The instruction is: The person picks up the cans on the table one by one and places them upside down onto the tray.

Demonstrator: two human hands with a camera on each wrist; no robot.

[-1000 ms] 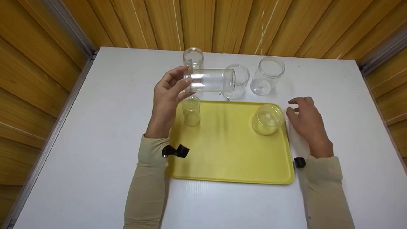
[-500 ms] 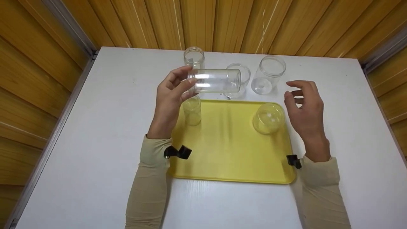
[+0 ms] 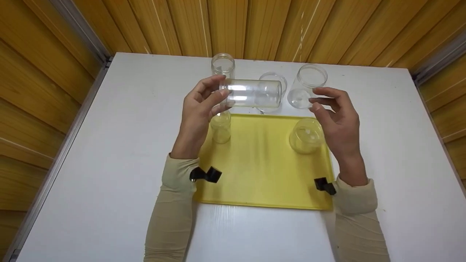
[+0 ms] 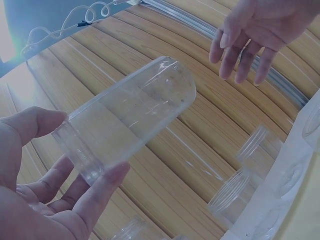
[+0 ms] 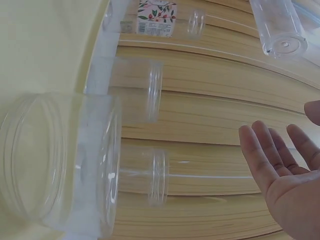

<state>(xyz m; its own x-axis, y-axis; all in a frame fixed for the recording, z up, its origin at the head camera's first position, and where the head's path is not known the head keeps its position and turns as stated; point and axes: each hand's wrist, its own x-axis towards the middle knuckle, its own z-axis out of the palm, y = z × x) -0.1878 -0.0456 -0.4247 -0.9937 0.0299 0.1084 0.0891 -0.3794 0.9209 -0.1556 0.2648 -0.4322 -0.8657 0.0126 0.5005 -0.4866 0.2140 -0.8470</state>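
Observation:
My left hand (image 3: 198, 109) holds a tall clear jar (image 3: 251, 94) on its side above the back of the yellow tray. Thumb and fingers grip its threaded mouth end, as the left wrist view shows, and the closed base of the jar (image 4: 132, 110) points toward my other hand. My right hand (image 3: 340, 125) is raised over the tray's right side, its fingers loosely bent around nothing. A gap separates its fingertips from the jar's base. In the right wrist view, that hand (image 5: 287, 185) has its palm and fingers spread below the held jar (image 5: 280, 25).
The yellow tray (image 3: 262, 182) bears a narrow clear jar (image 3: 221, 133) at back left and a wide, low jar (image 3: 305, 140) at back right. Behind it stand a tall jar (image 3: 222, 62), a low jar (image 3: 282, 78) and a wide jar (image 3: 309, 78). One jar has a floral label (image 5: 156, 18).
My right hand has risen from beside the tray and moved left toward the held jar's base. My left hand has shifted slightly right with the jar.

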